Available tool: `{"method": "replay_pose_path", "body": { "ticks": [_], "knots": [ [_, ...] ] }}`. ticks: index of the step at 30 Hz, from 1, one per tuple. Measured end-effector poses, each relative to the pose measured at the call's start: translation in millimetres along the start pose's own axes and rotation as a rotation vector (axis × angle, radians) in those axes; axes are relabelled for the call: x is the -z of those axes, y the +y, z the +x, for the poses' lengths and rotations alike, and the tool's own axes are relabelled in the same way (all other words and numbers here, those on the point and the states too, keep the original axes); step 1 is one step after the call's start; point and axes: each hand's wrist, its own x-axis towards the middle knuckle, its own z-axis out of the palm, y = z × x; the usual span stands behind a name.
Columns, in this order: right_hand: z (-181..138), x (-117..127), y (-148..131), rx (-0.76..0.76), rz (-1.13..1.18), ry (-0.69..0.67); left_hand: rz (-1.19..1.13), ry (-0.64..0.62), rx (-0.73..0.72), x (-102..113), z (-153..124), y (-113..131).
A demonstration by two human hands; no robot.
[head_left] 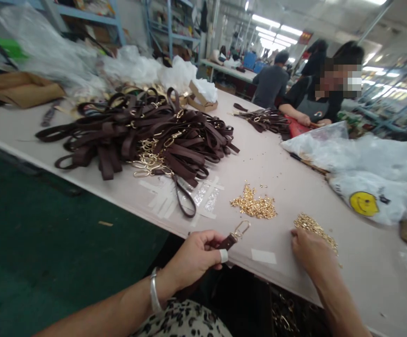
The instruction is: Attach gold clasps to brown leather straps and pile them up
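Brown strap (227,242), one, ending in one gold clasp (241,229), is at the near edge of the bench (280,173); the left hand (192,257) has its grip closed on it. The right hand (310,250) rests knuckles-up against the near pile of gold fittings (316,227); its grip cannot be judged. A second pile (254,206) lies apart. Strap heaps number two: a large heap (147,135) and a smaller heap (265,119) beside a seated co-worker (316,100). Bench surface pale; green floor (49,224); factory hall with blue shelving (168,23).

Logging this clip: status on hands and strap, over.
Left hand shut on brown strap, gold clasp at its tip. Right hand at gold fittings pile, grip unclear. White tape patch on table between hands.
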Motion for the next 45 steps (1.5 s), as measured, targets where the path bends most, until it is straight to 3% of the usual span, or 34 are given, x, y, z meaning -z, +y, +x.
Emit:
{"method": "replay_pose_path", "body": {
  "ticks": [6,11,16,20,25,34,40,45],
  "knots": [
    [-4.3,2.3,-5.8,-0.087,0.122,0.087,-0.053,0.031,-0.036,-4.0,-2.1,5.4],
    [-32.3,22.0,-77.8,-0.137,0.938,0.175,-0.088,0.081,-0.065,-7.6,5.3,-2.7],
    [-48.3,28.7,-146.0,0.028,1.269,0.128,-0.106,0.049,-0.096,-9.8,12.1,-8.3],
    [-52.8,22.2,-159.9,-0.031,1.263,0.179,-0.071,0.052,-0.126,-10.4,12.3,-8.3],
    [-55.9,26.8,-164.3,-0.085,1.054,0.234,-0.016,0.061,-0.201,-11.3,9.9,-8.7],
    [-58.0,41.4,-169.4,-0.057,0.844,0.264,0.402,0.137,-0.468,-4.4,4.3,-7.7],
    [-61.5,40.8,-172.9,-0.259,1.048,0.142,0.437,0.15,-0.552,-5.1,-0.4,-8.7],
    [-59.1,38.3,-177.7,-0.444,1.35,0.142,0.479,0.129,-0.605,-5.8,-2.5,-10.8]
  ]
}}
